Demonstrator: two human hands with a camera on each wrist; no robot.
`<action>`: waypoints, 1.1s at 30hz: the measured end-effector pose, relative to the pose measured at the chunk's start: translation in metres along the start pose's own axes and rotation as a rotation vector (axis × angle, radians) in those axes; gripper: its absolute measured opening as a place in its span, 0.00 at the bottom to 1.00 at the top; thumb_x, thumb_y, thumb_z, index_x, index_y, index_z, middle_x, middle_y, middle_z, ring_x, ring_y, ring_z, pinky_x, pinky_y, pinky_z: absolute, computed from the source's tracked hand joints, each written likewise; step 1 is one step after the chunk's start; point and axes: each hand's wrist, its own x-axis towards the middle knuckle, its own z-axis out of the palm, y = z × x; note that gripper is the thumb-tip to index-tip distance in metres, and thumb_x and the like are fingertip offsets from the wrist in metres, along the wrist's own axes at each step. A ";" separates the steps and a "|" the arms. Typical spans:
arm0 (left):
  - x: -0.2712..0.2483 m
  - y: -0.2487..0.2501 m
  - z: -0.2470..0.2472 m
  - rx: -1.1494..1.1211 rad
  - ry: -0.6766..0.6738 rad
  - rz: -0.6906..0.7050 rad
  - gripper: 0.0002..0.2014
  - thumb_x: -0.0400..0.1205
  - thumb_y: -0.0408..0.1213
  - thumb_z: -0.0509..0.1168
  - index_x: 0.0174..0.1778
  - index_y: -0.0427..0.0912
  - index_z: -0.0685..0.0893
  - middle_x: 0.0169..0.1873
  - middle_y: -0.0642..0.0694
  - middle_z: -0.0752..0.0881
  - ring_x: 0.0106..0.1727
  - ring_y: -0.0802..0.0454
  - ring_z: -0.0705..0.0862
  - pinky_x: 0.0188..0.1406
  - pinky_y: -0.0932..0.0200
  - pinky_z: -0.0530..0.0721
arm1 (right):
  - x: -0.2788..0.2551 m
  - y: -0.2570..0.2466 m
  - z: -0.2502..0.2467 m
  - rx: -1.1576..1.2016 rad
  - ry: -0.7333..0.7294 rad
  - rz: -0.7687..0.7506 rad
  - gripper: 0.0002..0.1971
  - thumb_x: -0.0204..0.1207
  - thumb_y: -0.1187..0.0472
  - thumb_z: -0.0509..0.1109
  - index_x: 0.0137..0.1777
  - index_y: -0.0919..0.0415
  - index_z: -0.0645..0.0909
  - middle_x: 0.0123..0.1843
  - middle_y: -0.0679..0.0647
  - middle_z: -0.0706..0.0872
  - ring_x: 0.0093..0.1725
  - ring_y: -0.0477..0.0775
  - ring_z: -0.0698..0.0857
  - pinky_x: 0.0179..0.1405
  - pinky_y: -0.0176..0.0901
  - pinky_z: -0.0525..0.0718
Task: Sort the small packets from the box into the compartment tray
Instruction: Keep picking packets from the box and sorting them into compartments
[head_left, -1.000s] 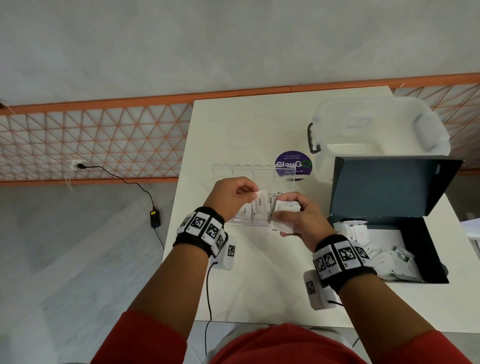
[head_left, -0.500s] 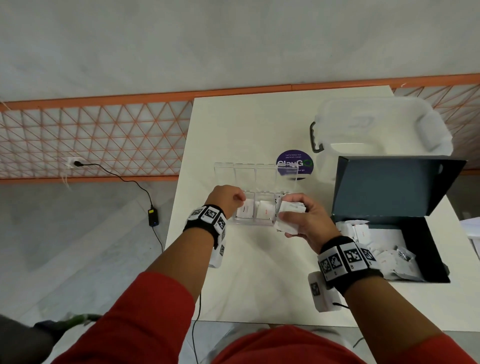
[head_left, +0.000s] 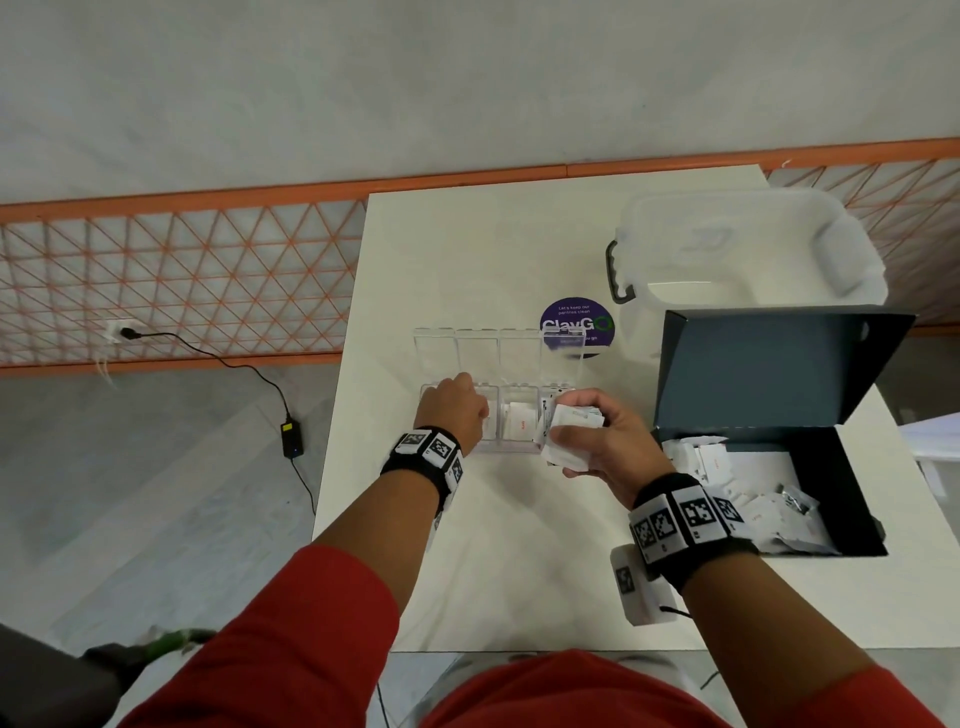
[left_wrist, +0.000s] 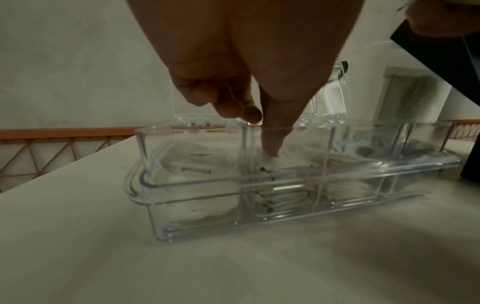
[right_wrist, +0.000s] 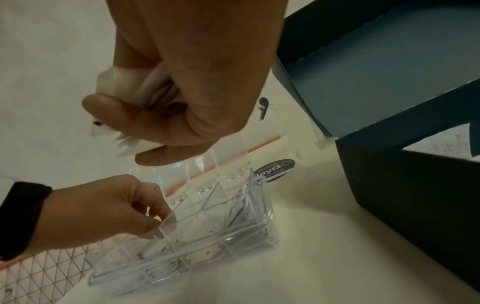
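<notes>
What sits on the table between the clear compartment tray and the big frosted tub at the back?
A round purple sticker lies flat on the table there, between the compartment tray and the frosted tub. The tray's raised lids partly cover it. The head view shows this best.

Bare counter (head_left: 519, 561) lies open before the tray (head_left: 498, 447); its raised lids (head_left: 478, 353) wall the far side, the box (head_left: 779, 374) the right.
</notes>
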 end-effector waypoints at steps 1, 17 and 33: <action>0.000 -0.001 0.000 0.027 -0.009 0.004 0.10 0.83 0.38 0.63 0.54 0.52 0.89 0.55 0.47 0.79 0.55 0.46 0.80 0.61 0.50 0.76 | 0.000 0.000 0.001 0.000 0.000 0.002 0.15 0.71 0.78 0.74 0.44 0.55 0.85 0.43 0.53 0.90 0.37 0.58 0.90 0.25 0.44 0.83; -0.044 0.043 -0.057 -0.881 -0.111 0.130 0.25 0.67 0.50 0.79 0.59 0.65 0.80 0.43 0.59 0.81 0.35 0.61 0.80 0.41 0.64 0.84 | -0.005 0.003 0.007 0.040 0.007 0.098 0.06 0.76 0.61 0.77 0.51 0.56 0.85 0.44 0.57 0.90 0.38 0.60 0.91 0.27 0.43 0.85; -0.050 0.021 -0.066 -1.204 -0.026 -0.063 0.18 0.76 0.23 0.68 0.53 0.53 0.83 0.46 0.49 0.87 0.46 0.51 0.87 0.45 0.55 0.89 | -0.010 0.003 0.007 0.114 -0.059 0.110 0.20 0.69 0.82 0.73 0.48 0.55 0.85 0.50 0.60 0.90 0.39 0.66 0.90 0.26 0.44 0.86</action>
